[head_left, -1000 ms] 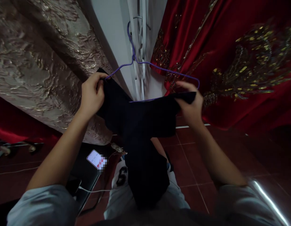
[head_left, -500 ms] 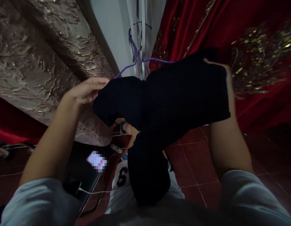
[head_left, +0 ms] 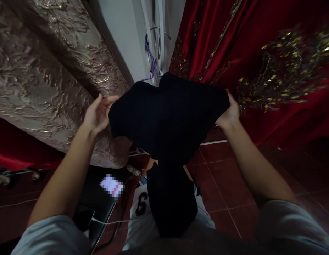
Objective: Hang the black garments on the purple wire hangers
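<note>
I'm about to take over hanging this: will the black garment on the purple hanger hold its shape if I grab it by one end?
Probably not. The black garment sags between the left hand and right hand and droops below, so it looks floppy. It likely feels light. It might slide off the thin purple hanger.

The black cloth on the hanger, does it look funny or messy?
A bit. The black cloth is bunched unevenly over the purple hanger, hiding all but its hook, with one long end drooping down. The left hand and right hand hold its edges.
</note>
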The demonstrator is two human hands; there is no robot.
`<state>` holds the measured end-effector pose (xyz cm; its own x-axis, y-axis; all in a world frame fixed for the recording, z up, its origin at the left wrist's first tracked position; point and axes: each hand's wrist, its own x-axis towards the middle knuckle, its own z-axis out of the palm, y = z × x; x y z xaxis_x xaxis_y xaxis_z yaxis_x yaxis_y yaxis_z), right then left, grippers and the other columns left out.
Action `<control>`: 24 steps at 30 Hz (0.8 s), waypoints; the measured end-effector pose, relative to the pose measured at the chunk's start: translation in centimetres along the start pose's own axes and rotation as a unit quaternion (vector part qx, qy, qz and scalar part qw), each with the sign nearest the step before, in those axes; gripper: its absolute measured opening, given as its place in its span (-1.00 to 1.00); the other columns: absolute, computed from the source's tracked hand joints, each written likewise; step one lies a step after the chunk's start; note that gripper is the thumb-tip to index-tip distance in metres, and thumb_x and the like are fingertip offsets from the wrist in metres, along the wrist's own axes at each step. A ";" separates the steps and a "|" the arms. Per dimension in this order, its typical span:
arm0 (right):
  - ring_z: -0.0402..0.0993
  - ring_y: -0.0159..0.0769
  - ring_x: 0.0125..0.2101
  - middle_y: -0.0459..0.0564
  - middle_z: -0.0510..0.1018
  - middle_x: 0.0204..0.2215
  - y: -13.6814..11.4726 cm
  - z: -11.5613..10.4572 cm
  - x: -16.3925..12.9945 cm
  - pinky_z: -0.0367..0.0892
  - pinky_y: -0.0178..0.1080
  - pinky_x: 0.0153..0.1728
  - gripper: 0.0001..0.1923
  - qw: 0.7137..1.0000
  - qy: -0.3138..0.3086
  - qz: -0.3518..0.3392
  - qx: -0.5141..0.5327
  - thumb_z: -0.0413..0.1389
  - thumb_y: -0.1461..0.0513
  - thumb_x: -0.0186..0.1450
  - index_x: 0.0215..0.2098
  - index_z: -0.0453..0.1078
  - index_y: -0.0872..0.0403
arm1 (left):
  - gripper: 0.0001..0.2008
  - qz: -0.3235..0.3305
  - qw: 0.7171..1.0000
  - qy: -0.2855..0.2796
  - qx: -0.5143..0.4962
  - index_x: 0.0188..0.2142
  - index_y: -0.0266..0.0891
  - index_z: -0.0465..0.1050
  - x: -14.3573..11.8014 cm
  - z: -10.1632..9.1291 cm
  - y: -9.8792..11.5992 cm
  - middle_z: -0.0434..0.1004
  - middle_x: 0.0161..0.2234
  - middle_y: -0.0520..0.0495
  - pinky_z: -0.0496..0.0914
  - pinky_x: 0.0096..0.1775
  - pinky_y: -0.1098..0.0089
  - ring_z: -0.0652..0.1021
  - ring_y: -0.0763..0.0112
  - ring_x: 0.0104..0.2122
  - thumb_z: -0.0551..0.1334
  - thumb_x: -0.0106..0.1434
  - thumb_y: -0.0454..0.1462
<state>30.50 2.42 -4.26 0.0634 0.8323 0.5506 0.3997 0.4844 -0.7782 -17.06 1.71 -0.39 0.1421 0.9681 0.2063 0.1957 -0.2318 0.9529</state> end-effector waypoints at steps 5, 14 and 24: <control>0.18 -0.05 0.38 -0.03 0.52 0.20 -5.5 -1.8 2.1 0.20 0.09 0.16 -0.17 0.971 0.000 0.008 0.237 -0.24 -0.28 0.32 0.13 0.53 0.03 | -0.64 0.076 0.992 -0.037 0.089 -0.04 -0.28 0.56 0.6 1.9 4.8 0.56 -0.31 -0.03 0.38 -0.30 0.46 0.49 0.45 -0.35 0.20 0.45 -0.04; 0.55 0.04 0.08 0.14 0.67 -0.17 -13.0 1.6 -1.1 0.48 0.11 0.03 -0.08 0.961 -0.244 0.040 0.128 -0.14 -0.44 0.22 -0.11 0.62 0.09 | -0.91 0.247 0.915 0.102 0.303 -0.29 -0.21 0.49 2.7 5.2 3.4 0.52 -0.37 -0.02 0.40 -0.16 0.34 0.51 0.35 -0.34 0.22 0.28 -0.25; -0.14 0.16 0.47 0.13 -0.05 0.49 -7.8 9.4 -3.4 -0.10 0.25 0.43 0.13 0.951 -0.199 -0.199 -0.131 0.36 0.06 0.12 0.51 -0.09 -0.03 | -0.43 0.324 0.934 -0.151 -0.005 -0.67 -0.15 0.33 -3.3 8.1 8.1 0.54 -0.29 -0.06 0.31 0.34 0.00 0.64 0.21 -0.06 0.38 0.22 0.15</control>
<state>18.55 -1.65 -2.97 -0.4707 0.6593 0.5863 0.5377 0.7412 -0.4018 -8.11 -4.11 4.80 0.4951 0.5530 0.6701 -0.0355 -0.7577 0.6516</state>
